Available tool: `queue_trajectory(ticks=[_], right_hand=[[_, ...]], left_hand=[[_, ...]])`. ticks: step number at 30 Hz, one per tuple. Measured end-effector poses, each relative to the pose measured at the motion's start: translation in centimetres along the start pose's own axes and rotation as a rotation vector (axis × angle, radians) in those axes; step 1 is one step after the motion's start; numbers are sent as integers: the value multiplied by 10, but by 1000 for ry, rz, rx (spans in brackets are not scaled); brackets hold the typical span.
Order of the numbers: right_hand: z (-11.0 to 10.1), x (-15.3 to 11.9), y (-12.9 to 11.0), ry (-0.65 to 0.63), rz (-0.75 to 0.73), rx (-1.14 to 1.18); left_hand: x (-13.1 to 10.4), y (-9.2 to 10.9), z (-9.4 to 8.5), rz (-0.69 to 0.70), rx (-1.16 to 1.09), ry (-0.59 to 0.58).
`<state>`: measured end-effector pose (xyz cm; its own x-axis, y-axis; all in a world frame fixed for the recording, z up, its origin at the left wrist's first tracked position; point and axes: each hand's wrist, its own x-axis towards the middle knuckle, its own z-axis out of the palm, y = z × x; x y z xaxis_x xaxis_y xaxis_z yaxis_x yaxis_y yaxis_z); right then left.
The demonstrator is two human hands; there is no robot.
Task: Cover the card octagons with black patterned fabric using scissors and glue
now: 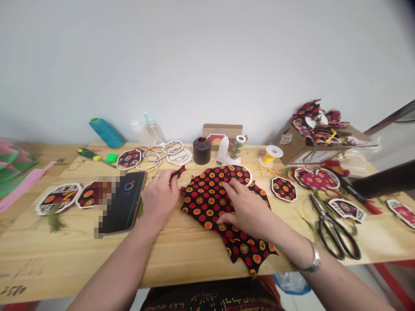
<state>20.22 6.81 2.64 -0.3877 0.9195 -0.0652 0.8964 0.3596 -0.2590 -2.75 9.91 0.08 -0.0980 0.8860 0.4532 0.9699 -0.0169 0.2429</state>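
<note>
Right hand (244, 205) on printed cloth (205, 196); wooden table (177, 263), pale wall (194, 65) behind.

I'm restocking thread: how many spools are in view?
3 clearly: a teal spool tilted at left, an olive spool behind the cloth, and a yellow spool farther right. The black cylinder may be a fourth; others may be hidden in the right-hand box.

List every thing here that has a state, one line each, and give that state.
Left hand: pinching a small scrap
Right hand: open, resting on the patterned fabric
The patterned fabric: spread out, ragged-edged
Phone: screen lit
Scissors: lying down, blades apparently closed
Teal thread cone: tilted
Black spool: upright
White squeeze bottle: upright
Cardboard box: open, stuffed with cloth pieces
</note>
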Motion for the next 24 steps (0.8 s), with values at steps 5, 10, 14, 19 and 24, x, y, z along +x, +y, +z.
queue_trajectory(ticks=[5, 10, 14, 19, 24], right_hand=[[-3, -7, -12, -164, -41, 54], [-50, -4, -7, -112, -7, 777], [-102, -1, 3, 327, -135, 1171], [-171, 19, 70, 1321, -301, 853], [-205, 31, 175, 1233, 313, -98]], left_hand=[[0, -3, 3, 37, -175, 73], [3, -1, 0, -143, -480, -11], [0, 2, 1, -208, -638, -73], [-9, 8, 5, -29, -688, -125], [-18, 13, 9, 330, -618, -212]])
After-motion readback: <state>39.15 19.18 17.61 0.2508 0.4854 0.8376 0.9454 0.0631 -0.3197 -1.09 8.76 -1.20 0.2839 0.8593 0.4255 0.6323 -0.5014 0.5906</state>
